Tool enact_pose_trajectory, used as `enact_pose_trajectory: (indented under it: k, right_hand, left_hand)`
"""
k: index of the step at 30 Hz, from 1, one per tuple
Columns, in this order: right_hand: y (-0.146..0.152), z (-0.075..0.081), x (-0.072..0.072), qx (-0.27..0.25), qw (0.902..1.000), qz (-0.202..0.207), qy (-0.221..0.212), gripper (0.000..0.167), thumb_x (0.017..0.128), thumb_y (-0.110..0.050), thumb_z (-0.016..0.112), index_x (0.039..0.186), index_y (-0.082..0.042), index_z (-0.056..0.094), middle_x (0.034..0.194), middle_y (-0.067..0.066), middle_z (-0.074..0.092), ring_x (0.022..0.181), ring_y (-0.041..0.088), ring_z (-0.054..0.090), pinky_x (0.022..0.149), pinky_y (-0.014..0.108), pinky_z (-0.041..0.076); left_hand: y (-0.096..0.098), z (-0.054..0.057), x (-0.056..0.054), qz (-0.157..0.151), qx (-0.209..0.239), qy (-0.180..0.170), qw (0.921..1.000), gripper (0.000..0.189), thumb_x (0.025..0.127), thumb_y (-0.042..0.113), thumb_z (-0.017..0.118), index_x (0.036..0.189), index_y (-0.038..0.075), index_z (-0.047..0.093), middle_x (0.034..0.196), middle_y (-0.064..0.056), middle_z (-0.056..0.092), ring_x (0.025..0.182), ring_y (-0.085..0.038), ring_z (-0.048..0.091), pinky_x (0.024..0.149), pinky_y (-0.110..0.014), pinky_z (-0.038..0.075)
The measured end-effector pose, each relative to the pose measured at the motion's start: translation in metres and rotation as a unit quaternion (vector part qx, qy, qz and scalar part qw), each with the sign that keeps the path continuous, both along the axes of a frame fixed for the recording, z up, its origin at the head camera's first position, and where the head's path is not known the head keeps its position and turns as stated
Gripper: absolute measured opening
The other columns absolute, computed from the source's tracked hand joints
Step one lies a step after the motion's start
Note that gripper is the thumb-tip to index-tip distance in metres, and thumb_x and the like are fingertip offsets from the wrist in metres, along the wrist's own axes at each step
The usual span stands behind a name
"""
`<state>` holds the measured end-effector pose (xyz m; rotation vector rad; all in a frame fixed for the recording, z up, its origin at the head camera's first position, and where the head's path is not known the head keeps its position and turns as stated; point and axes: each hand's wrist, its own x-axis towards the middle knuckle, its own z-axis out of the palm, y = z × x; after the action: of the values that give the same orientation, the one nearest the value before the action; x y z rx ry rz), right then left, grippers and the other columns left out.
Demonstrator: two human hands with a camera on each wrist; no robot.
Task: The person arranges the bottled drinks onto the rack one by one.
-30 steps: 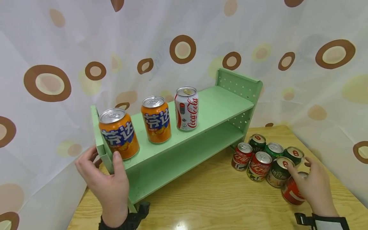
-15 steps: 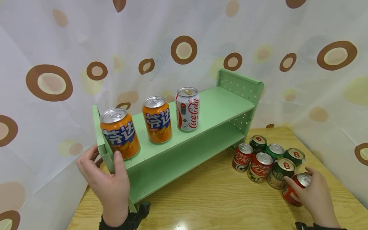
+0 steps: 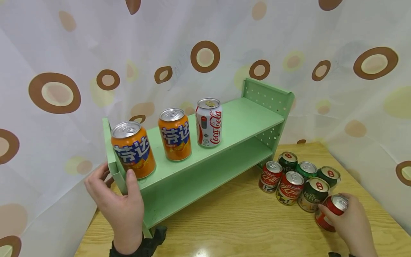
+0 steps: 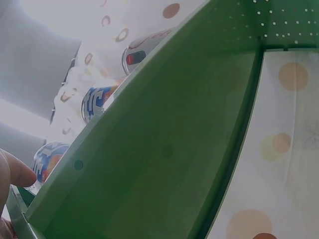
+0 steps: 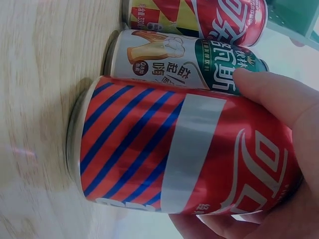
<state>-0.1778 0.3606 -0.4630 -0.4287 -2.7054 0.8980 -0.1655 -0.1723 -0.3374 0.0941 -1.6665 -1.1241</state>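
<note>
My left hand [image 3: 118,207] grips the left end panel of a green two-tier shelf [image 3: 253,112]. Its thumb lies in front, by the base of an orange soda can [image 3: 136,157]; its other fingers go behind the panel. A second orange can [image 3: 174,137] and a white Coca-Cola can [image 3: 208,125] stand upright on the top tier. Down on the table at the right, my right hand [image 3: 354,223] holds a red cola can [image 5: 134,144] with blue stripes, thumb on one side and fingers curled on the other. The can stands upright beside a dark green can [image 3: 313,196].
Several more cans cluster left of and behind the held one, among them two red cans [image 3: 290,189] and a green can [image 3: 306,169]. The lower tier [image 3: 205,178] is bare where it shows. A patterned sheet [image 3: 224,28] hangs behind the wooden table [image 3: 237,221].
My right hand has come down from above the cans and closed round the red can nearest it. The left hand keeps its hold on the shelf panel.
</note>
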Motion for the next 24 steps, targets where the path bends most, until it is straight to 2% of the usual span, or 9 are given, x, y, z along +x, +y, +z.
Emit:
enact_pose_trajectory:
  k: [12, 19, 24]
  right_hand:
    - [-0.0015, 0.0010, -0.0001, 0.002, 0.9998, -0.014, -0.014, 0.085, 0.088, -0.038, 0.080, 0.135, 0.019, 0.037, 0.121, 0.042, 0.049, 0.102, 0.057, 0.057, 0.067, 0.055, 0.058]
    - [-0.0027, 0.0035, 0.0000, -0.002, 0.9992, -0.019, -0.034, 0.090, 0.087, -0.039, 0.081, 0.138, 0.019, 0.035, 0.122, 0.042, 0.048, 0.105, 0.058, 0.055, 0.071, 0.058, 0.057]
    - [-0.0019, 0.0049, 0.0003, 0.004, 0.9987, -0.018, -0.047, 0.093, 0.084, -0.042, 0.083, 0.136, 0.019, 0.035, 0.121, 0.044, 0.050, 0.102, 0.057, 0.058, 0.069, 0.055, 0.058]
  left_hand:
    - [-0.0003, 0.0004, 0.0003, -0.001, 0.000, 0.002, 1.0000, 0.045, 0.094, 0.006, 0.062, 0.137, 0.002, 0.049, 0.127, 0.004, 0.044, 0.122, -0.010, 0.045, 0.098, -0.023, 0.041]
    - [-0.0001, 0.0010, 0.0007, 0.000, 0.000, 0.003, 1.0000, 0.045, 0.093, 0.006, 0.062, 0.136, 0.000, 0.049, 0.127, 0.000, 0.046, 0.122, -0.010, 0.045, 0.098, -0.023, 0.041]
    - [0.0001, 0.0008, 0.0007, -0.001, 0.000, -0.003, 1.0000, 0.045, 0.094, 0.006, 0.062, 0.137, 0.001, 0.049, 0.128, 0.005, 0.044, 0.123, -0.011, 0.045, 0.099, -0.023, 0.041]
